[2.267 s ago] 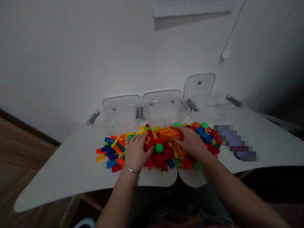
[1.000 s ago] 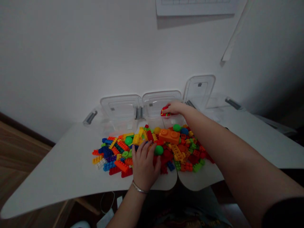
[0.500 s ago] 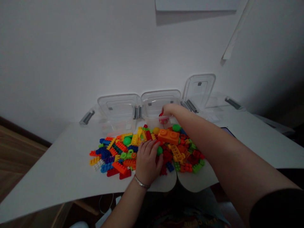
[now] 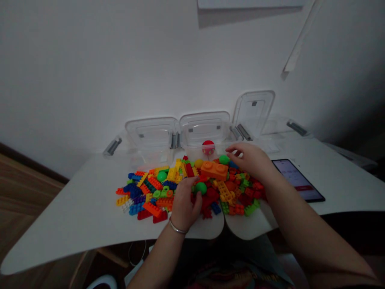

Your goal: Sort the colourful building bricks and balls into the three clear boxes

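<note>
Field note: left hand (image 4: 186,204), fingers together, sits at a heap of multicoloured plastic bricks (image 4: 156,196), perhaps against a round green plastic ball (image 4: 200,188); any hold is unclear. Right hand (image 4: 249,158), fingers apart, hovers just beyond a large orange plastic brick (image 4: 214,170).

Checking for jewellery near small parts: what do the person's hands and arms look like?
Both hands are ungloved and the forearms are bare. The left hand wears a thin silver bangle at its wrist; the right hand shows no jewellery.
</note>
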`<state>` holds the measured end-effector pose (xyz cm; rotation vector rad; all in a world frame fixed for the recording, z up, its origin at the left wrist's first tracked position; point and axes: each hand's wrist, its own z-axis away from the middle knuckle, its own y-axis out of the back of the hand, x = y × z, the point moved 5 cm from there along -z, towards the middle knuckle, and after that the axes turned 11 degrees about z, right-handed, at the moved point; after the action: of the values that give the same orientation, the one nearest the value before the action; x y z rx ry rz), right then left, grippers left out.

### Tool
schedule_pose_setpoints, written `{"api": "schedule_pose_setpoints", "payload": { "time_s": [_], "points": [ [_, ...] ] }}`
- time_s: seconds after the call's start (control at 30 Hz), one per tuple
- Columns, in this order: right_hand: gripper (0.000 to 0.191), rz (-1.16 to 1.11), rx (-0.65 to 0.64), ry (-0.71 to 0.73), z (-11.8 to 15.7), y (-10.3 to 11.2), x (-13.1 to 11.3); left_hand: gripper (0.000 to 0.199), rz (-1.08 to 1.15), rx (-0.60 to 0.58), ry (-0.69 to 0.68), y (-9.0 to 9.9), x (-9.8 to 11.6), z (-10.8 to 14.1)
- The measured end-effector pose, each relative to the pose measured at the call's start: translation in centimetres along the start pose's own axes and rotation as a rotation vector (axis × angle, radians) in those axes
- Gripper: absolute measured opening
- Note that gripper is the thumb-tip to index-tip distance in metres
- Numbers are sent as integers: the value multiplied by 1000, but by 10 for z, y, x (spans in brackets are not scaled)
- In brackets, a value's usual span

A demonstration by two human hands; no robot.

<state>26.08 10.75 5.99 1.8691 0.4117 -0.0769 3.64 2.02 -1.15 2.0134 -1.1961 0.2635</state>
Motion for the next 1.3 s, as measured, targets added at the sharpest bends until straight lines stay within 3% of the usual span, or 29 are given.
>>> {"api": "schedule_pose_setpoints", "payload": {
  "time_s": [0.17, 0.43, 0.7, 0.97, 1.07, 1.17, 1.23, 1.3],
  "points": [
    [32, 117, 5, 25, 6, -31, 10, 41, -25, -71, -32, -5, 3, 0],
    [44, 436, -108, -102, 1, -48, 1, 46, -53, -93, -1, -8, 0, 2],
    [41, 357, -105, -149, 0, -53, 5, 45, -44, -113, 17, -10, 1, 2],
    [36, -100, 102, -182, 13, -40, 20, 34, -69, -125, 31, -10, -1, 1],
    [40, -344, 244, -219, 11, -24, 21, 35, -66, -123, 44, -11, -1, 0],
    [42, -403, 411, -203, -6, 1, 15, 36, -60, -126, 58, -11, -2, 0],
    [42, -331, 393, -109, -27, 13, 5, 37, -66, -129, 60, -11, -2, 0],
    [41, -237, 250, -9, -51, 14, -4, 37, -83, -134, 56, -11, -2, 0]
  ]
}}
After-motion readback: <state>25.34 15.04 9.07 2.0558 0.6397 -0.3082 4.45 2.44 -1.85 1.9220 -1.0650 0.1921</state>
